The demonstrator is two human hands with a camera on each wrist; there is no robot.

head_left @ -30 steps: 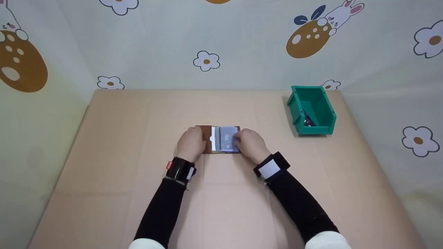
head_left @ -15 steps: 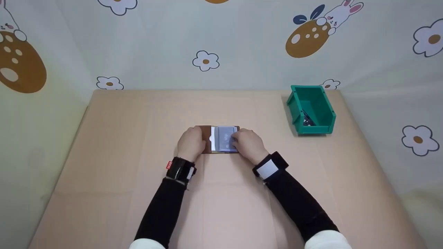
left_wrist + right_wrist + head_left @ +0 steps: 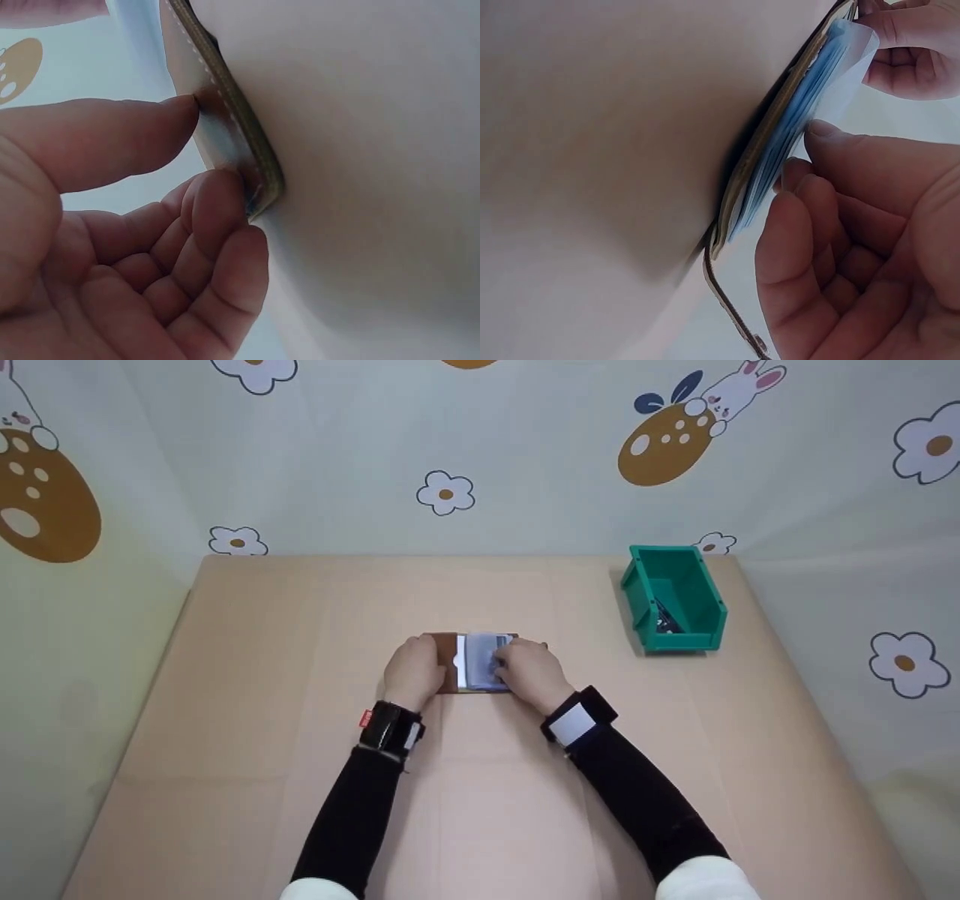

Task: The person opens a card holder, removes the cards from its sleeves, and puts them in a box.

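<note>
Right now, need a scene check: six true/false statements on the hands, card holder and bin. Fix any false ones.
1. The left hand holds the brown card holder. True.
2. The right hand pinches a clear sleeve. True.
3. The brown card holder is closed. False: it is open.
4. The green bin stands to the right of both hands. True.
5. The green bin is empty. False: something dark lies inside.
6. Both wrists are bare. False: they wear black bands.
</note>
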